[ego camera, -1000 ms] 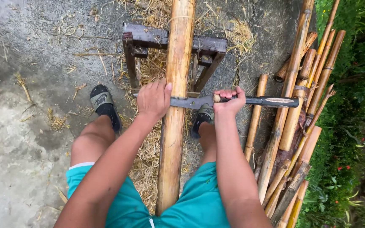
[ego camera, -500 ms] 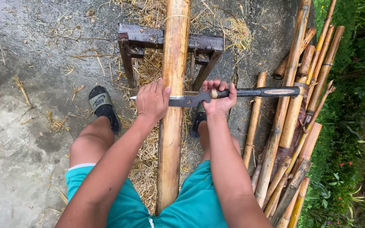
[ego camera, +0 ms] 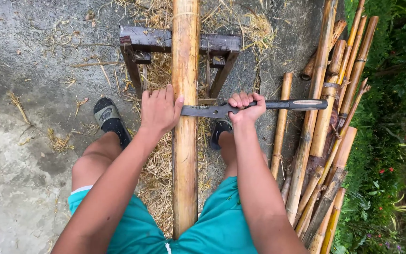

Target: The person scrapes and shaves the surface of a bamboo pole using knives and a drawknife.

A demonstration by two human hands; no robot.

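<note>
Right grip [ego camera: 246, 107] clenched around the dark handle of a long knife [ego camera: 254, 107], blade laid crosswise against the right edge of the bamboo pole [ego camera: 185, 117]. Left grip [ego camera: 160, 110] spread flat, not closed on anything visible, palm against the pole's left edge, fingers pointing up, thumb on the pole's top face just beside the blade tip. Pole running lengthwise between the knees, far end resting on a dark wooden trestle [ego camera: 179, 42], near end hidden between the teal shorts [ego camera: 212, 226]. Straw-like shavings [ego camera: 158, 164] heaped under the pole. Dark sandals [ego camera: 111, 120] planted either side. To the right, a stack of thinner bamboo canes [ego camera: 327, 117] close behind the knife's free end, little room there. To the left, bare concrete ground [ego camera: 29, 70] with scattered shavings, wide open. Green plants [ego camera: 391, 141] along the far right edge.
</note>
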